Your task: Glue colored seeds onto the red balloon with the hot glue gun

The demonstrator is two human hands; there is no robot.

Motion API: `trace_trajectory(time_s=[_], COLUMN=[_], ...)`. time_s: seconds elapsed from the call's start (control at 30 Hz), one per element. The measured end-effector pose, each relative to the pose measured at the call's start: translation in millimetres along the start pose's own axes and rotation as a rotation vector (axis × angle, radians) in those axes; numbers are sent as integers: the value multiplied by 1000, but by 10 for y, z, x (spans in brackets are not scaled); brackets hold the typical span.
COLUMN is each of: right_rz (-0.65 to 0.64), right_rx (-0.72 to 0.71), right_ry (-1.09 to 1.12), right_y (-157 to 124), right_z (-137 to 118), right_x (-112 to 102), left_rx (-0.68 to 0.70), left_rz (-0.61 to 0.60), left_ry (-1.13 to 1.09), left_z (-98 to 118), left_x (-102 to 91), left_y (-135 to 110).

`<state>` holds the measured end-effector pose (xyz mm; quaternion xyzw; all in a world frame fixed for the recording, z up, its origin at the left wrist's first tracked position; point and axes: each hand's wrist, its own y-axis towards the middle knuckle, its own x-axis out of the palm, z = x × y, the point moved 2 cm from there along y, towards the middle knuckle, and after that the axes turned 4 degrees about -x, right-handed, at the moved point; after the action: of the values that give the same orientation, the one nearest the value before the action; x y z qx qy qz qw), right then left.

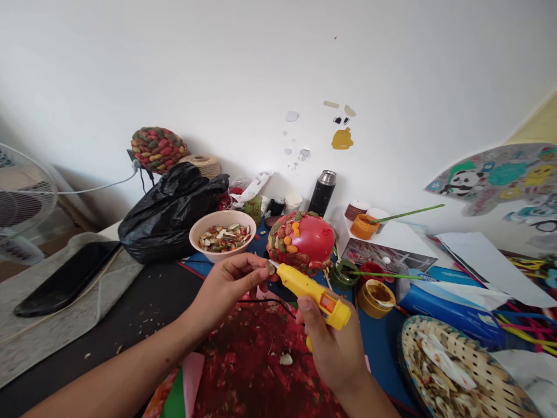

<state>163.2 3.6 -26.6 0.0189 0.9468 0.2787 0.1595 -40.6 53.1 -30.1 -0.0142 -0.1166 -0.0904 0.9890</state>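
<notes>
My right hand (333, 348) is wrapped around a yellow hot glue gun (304, 285), its nozzle pointing up and left. Between thumb and fingertips, my left hand (232, 281) pinches a small brownish shell-like piece (270, 268) right at the nozzle tip. Just behind the two hands rests a red balloon (319, 238), its left side covered with red, green and orange pieces. A pale pink bowl (195, 238) of similar loose pieces stands behind my left hand. Below my hands spreads a red-stained sheet (248, 360) with a whitish scrap on it.
Paint jars (376, 299) stand right of the balloon, some with green sticks. A woven basket (500, 377) of scraps is at lower right. A black plastic bag (169, 215), a phone (65, 278) and a fan (26, 191) are left. A dark flask (322, 191) stands by the wall.
</notes>
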Motion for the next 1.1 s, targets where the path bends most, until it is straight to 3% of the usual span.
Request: trace_trajectory(time_s=[1.1], right_rz=[17], right_rx=[-7], right_ry=[-85], right_y=[-28], right_z=[52], right_x=[12], left_rx=[57], left_rz=[99], left_ry=[97], left_z=[-21], left_x=[-80], left_y=[16])
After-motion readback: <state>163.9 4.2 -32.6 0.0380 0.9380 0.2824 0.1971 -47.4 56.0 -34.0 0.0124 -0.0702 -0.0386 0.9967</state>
